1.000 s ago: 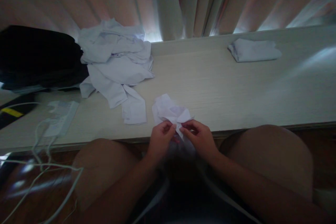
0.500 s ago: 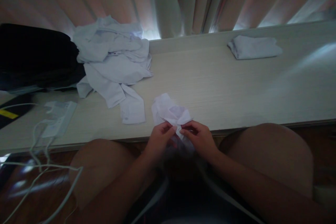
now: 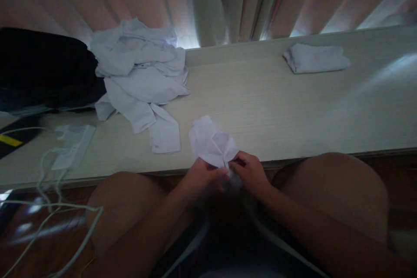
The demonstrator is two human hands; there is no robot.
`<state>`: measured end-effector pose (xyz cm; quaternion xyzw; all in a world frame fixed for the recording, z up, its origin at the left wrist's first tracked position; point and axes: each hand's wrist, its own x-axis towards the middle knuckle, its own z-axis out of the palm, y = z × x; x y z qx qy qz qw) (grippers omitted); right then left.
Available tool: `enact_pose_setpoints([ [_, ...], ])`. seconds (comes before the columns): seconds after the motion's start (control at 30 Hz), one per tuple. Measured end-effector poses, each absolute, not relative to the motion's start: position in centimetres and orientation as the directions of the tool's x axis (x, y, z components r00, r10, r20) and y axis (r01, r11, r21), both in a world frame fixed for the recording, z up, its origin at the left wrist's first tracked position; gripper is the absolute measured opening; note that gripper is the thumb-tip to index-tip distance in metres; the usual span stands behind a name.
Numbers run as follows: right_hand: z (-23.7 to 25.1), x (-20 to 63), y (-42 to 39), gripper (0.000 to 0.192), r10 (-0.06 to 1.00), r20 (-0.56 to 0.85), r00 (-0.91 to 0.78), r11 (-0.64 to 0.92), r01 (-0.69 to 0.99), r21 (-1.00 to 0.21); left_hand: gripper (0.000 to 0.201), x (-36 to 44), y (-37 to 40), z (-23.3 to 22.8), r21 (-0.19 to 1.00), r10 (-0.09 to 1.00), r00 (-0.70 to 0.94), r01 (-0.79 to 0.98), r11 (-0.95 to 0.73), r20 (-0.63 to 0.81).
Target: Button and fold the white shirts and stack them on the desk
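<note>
A white shirt (image 3: 208,137) lies bunched at the front edge of the table, its collar facing up and part of it hanging over the edge. My left hand (image 3: 203,176) grips it on the left, just below the collar, with thumb and fingers pinched together. From the other side my right hand (image 3: 249,171) pinches the cloth close to the collar opening. The two hands are almost touching, and the fingertips are partly hidden and a little blurred.
A heap of white shirts (image 3: 140,65) lies at the back left beside a black bag (image 3: 45,69). A folded white garment (image 3: 317,58) rests at the back right. On the left are a white power strip (image 3: 74,147) and loose cables (image 3: 78,206). Curtains (image 3: 208,4) hang behind the table.
My left hand has shifted slightly down and its fingers have changed position on the shirt. The collar now stands more open. My right hand has barely moved.
</note>
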<state>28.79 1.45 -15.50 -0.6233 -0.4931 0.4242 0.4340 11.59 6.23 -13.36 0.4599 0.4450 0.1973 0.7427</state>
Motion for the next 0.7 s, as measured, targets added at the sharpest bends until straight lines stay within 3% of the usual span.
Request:
enact_pose_setpoints([
  [0.13, -15.2, 29.3, 2.0, 0.006, 0.991, -0.05, 0.125, -0.083, 0.271, -0.959, 0.037, 12.1, 5.6, -13.0, 0.864, 0.768, 0.422, 0.085, 0.496, -0.482],
  [0.4, -14.6, 29.2, 1.9, 0.009, 0.994, -0.039, 0.105, -0.068, 0.287, -0.955, 0.034, 12.0, 5.8, -12.3, 0.882, 0.802, 0.38, 0.096, 0.462, -0.461],
  [0.7, -14.9, 29.5, 1.9, 0.014, 0.995, -0.079, 0.054, -0.086, 0.167, -0.982, 0.02, 12.0, 6.1, -11.4, 0.897, 0.828, 0.344, 0.161, 0.413, -0.443],
])
